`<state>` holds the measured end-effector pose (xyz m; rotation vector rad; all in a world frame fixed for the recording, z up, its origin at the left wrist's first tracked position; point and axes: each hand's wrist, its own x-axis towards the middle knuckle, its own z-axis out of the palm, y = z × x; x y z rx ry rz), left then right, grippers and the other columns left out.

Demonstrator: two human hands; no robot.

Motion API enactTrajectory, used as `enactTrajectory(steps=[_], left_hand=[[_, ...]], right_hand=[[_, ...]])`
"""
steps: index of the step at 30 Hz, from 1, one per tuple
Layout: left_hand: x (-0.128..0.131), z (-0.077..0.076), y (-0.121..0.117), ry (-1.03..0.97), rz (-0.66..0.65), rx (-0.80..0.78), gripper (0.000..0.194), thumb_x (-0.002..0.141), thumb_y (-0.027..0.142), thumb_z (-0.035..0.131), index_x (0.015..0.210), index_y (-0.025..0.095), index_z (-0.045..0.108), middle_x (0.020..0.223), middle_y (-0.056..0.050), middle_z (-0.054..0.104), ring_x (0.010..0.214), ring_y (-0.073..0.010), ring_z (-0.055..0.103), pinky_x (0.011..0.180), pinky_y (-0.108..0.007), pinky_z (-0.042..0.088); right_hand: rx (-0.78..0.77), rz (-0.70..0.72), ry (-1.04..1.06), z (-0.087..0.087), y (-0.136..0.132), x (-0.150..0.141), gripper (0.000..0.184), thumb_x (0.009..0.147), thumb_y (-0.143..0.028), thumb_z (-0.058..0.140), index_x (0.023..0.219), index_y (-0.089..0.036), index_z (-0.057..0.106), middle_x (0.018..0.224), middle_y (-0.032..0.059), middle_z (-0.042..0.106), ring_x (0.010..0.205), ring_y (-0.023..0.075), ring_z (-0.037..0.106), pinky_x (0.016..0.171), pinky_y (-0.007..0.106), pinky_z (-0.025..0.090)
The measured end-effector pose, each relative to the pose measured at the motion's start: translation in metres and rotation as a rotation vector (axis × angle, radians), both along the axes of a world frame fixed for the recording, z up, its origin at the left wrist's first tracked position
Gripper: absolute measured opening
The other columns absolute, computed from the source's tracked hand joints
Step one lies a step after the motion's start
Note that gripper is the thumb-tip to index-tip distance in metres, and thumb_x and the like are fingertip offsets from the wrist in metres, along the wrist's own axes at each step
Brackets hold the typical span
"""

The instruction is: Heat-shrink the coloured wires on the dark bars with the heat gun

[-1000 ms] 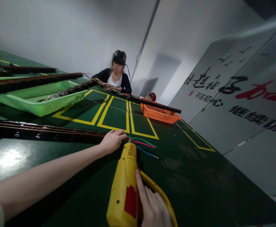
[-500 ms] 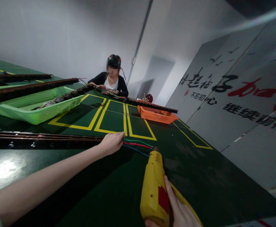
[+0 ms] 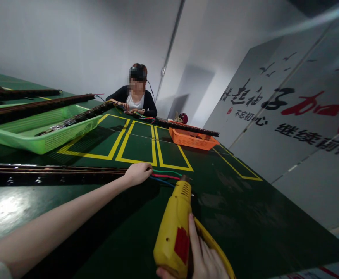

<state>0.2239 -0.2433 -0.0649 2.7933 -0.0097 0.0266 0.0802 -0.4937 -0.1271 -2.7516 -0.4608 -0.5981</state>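
Wires [image 3: 165,175], green, red and blue, fanned on the green table [image 3: 245,217] just beyond the left hand [image 3: 137,173], with the nozzle of the yellow heat gun [image 3: 173,232] close above them. Left hand curled and pressed down on the end of the long dark strip [image 3: 53,174]. Right hand [image 3: 204,259] wrapped around the gun's grip, forefinger laid straight along its body. Farther off past the left hand, a green basket [image 3: 41,135]; beyond the gun, an orange basket [image 3: 192,140] and a seated person [image 3: 136,99].

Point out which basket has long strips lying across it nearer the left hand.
The green basket, left of the yellow floor-style markings; the orange basket sits farther off, beside the co-worker.
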Motion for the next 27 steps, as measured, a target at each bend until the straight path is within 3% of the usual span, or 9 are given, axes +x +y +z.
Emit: enactTrajectory(steps=[5,11,19,23,27], left_hand=[[-0.001,-0.002,-0.001,-0.024,0.019,0.029,0.035,0.085,0.039,0.031,0.091,0.022,0.062,0.097,-0.002,0.064,0.095,-0.0226,0.059,0.072,-0.031,0.042],[0.0,-0.004,0.001,0.003,0.026,0.059,0.04,0.085,0.042,0.029,0.1,0.024,0.06,0.105,-0.003,0.063,0.1,-0.0249,0.058,0.076,-0.034,0.042],[-0.001,-0.001,0.0,0.008,0.027,0.07,0.039,0.084,0.044,0.031,0.097,0.025,0.062,0.103,-0.002,0.064,0.097,-0.0237,0.059,0.073,-0.031,0.042],[0.0,0.0,0.001,0.018,0.026,0.067,0.037,0.082,0.044,0.034,0.098,0.025,0.062,0.101,0.0,0.064,0.096,-0.0223,0.059,0.072,-0.029,0.042],[0.0,0.0,0.002,0.036,0.02,0.042,0.038,0.082,0.046,0.034,0.098,0.025,0.061,0.102,0.0,0.064,0.095,-0.0212,0.058,0.071,-0.029,0.041]], right_hand=[[0.068,0.159,-0.011,0.004,0.033,-0.008,0.128,0.05,-0.09,0.046,0.145,-0.016,0.001,0.1,0.0105,0.063,0.083,0.0283,0.061,0.072,0.044,0.047],[0.109,0.239,-0.041,0.004,0.055,-0.012,0.122,0.056,-0.094,0.022,0.146,-0.014,0.003,0.095,0.0108,0.063,0.085,0.0291,0.061,0.076,0.046,0.045],[0.166,0.24,0.058,0.01,0.035,-0.002,0.122,0.052,-0.091,0.042,0.147,-0.023,0.007,0.108,0.0062,0.061,0.09,0.0264,0.059,0.083,0.043,0.042],[0.126,0.187,0.08,0.013,0.016,0.007,0.12,0.054,-0.087,0.048,0.147,-0.026,0.003,0.111,0.0033,0.06,0.093,0.0254,0.059,0.084,0.042,0.044],[0.015,0.105,0.028,0.01,-0.006,0.017,0.118,0.056,-0.078,0.059,0.146,-0.025,0.005,0.112,0.0041,0.061,0.088,0.0257,0.06,0.074,0.039,0.049]])
